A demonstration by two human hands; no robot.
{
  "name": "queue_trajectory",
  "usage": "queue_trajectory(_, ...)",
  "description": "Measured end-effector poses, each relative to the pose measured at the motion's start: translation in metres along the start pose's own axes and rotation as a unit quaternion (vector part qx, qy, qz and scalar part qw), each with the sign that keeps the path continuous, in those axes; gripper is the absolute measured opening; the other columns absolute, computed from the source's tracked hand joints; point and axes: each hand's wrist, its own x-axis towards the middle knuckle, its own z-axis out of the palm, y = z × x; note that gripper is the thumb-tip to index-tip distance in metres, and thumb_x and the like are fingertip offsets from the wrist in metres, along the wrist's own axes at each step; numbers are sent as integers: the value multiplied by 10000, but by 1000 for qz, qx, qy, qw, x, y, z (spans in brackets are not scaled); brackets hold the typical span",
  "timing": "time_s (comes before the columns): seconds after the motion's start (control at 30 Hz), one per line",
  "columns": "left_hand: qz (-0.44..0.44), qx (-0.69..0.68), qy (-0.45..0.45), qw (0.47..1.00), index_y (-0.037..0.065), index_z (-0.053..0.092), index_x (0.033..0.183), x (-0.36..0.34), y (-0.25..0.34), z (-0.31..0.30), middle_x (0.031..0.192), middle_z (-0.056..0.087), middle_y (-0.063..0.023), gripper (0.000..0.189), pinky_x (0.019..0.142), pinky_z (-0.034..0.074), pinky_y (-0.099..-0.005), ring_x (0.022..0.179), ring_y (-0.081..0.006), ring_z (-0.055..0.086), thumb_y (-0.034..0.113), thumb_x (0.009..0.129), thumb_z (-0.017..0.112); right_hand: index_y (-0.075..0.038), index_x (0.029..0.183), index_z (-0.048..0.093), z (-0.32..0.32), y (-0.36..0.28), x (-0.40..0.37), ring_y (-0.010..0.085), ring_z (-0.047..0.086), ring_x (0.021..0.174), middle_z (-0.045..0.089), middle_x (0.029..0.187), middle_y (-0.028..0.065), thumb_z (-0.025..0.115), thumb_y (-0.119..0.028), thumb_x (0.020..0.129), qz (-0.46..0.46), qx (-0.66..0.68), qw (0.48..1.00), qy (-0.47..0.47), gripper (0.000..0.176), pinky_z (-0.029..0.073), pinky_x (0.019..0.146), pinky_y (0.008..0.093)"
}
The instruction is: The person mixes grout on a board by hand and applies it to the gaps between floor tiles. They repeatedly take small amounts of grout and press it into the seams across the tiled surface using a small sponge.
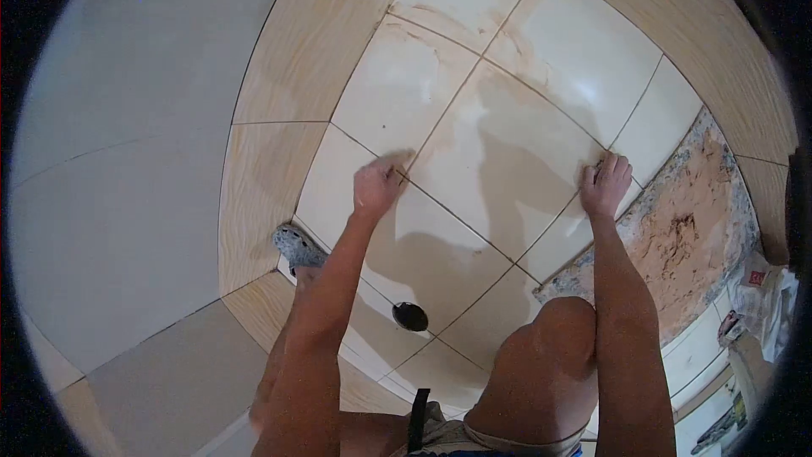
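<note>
My left hand [377, 187] rests on the cream floor tile [397, 76], its fingers curled together at the joint where several tiles meet. What the fingers hold, if anything, is too small to tell. My right hand [606, 188] is closed low over another tile joint, close to the bare mortar patch. Something dark shows between its fingers, but I cannot make out what it is. A large cream tile [474, 161] lies flat between my two hands, with my shadow across it. Brownish smears of mortar or grout mark the tiles farther up.
A rough pinkish mortar bed [681, 228] with a speckled edge lies to the right. A round dark drain hole [410, 316] is in the tiles near my knees. My grey clog [298, 245] stands at left. A white plastic bag [765, 292] sits at far right. Wood-pattern tiles [288, 59] border the floor.
</note>
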Motion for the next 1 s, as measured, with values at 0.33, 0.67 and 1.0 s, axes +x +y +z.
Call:
queue_trajectory(0.33,101,78,32,991,94,689,1035,-15,-30,31,954,696,-121,254,737,535,-420,806,-315,654,64,788,638,-49,1067,497,-2,0,-2,356,474,954,474,1011,158,594,-215,749,14,-3,1000,-25,372,392,816,498)
queue_trajectory(0.67,94,-10,66,993,136,703,1081,18,2,21,1012,693,-104,319,742,540,-429,888,-315,654,63,781,626,-35,1130,502,5,4,-3,355,472,982,478,1049,162,580,-221,760,18,-4,1000,-19,421,395,833,504)
queue_trajectory(1.0,-44,28,229,972,58,680,1005,4,-39,16,839,688,-162,211,656,534,-427,753,-353,665,172,828,667,-34,1127,515,0,2,-3,359,472,987,482,1032,166,594,-231,753,27,18,999,-20,430,393,835,505)
